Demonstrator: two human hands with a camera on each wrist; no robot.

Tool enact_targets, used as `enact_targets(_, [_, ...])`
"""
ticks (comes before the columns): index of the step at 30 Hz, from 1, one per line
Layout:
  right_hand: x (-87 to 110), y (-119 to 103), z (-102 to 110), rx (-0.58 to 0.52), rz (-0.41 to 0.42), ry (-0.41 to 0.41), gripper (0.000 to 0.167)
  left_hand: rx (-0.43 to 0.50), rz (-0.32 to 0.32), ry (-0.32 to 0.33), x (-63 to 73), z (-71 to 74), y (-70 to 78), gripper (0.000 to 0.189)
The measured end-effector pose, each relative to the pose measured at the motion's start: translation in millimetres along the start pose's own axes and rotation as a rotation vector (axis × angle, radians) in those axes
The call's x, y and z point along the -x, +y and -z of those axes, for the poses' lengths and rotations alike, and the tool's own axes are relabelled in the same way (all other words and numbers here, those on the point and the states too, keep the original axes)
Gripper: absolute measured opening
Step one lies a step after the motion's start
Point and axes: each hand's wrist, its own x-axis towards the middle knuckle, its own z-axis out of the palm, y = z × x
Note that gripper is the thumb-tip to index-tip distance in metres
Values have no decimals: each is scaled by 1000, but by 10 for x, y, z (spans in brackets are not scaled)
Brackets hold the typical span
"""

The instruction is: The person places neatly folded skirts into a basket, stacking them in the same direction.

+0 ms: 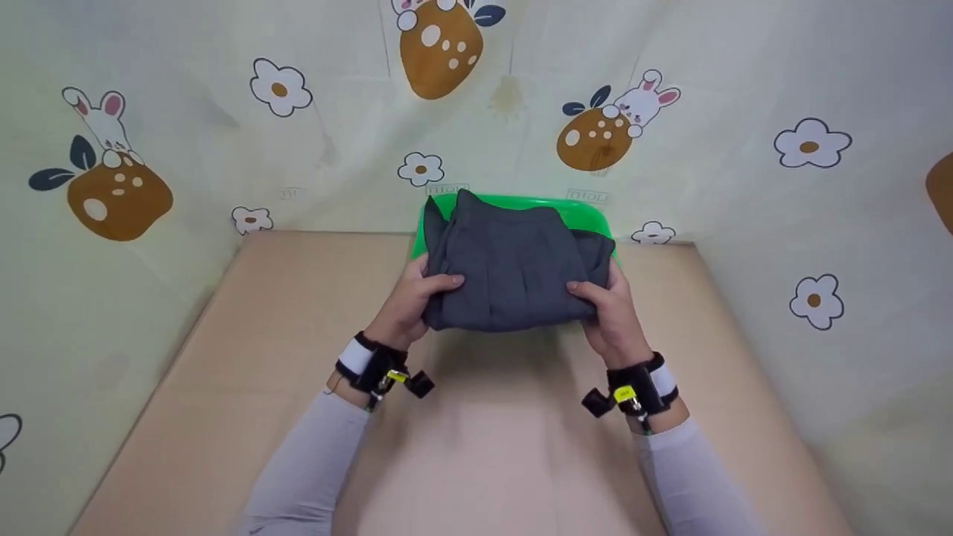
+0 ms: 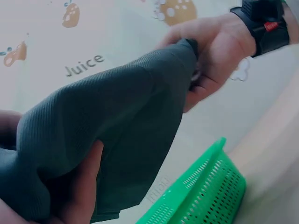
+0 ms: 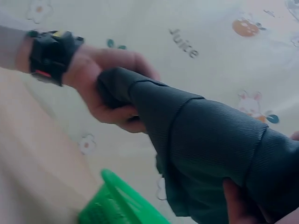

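Note:
A folded dark grey garment (image 1: 514,268) is held up between both hands in the head view, in front of and partly over a green basket (image 1: 588,214). My left hand (image 1: 409,305) grips its left side, thumb on the near face and the other fingers behind the cloth. On the opposite side, my right hand (image 1: 612,309) holds it the same way. Both wrist views show the cloth (image 2: 117,107) bent over the fingers, its lower edge hanging loose. The basket's perforated wall (image 3: 110,205) appears below the garment. Cloth hides most of the basket's inside.
A beige tabletop (image 1: 491,447) extends toward me beneath the arms. Pale cloth walls (image 1: 335,149) printed with rabbits, fruit and flowers enclose it at the back and both sides. The basket stands at the back edge, close to the rear wall.

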Motion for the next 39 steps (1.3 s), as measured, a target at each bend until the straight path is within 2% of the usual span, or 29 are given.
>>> enact_targets(6, [-295,-41,69,-27,21,29,78,92,1,17,-318,9,29,61])
enact_targets(11, [-478,0,137,-33,20,40,81,157,-48,-1,-540,57,49,64])
enact_targets(14, [-543,75,185,23,24,33,82,168,-76,-9,-605,105,11,69])
enact_targets(17, [-583,160,232,107,50,30,81,147,-92,25,-632,163,-63,71])
enact_targets(20, [-626,232,291,221,117,73,77,80,-109,96,-684,208,-152,73])
enact_targets(25, [-695,322,371,467,199,193,66,-88,-120,267,-814,254,-297,79])
enact_targets(29, [-718,380,397,576,195,221,67,-138,-111,341,-873,250,-384,81])
enact_targets(33, [-735,408,415,656,213,244,71,-179,-124,402,-894,222,-404,81])
enact_targets(36, [-753,396,435,845,175,317,80,-338,-152,500,-870,205,-393,76])
enact_targets(39, [-759,353,497,1027,111,438,87,-492,-196,603,-823,216,-381,72])
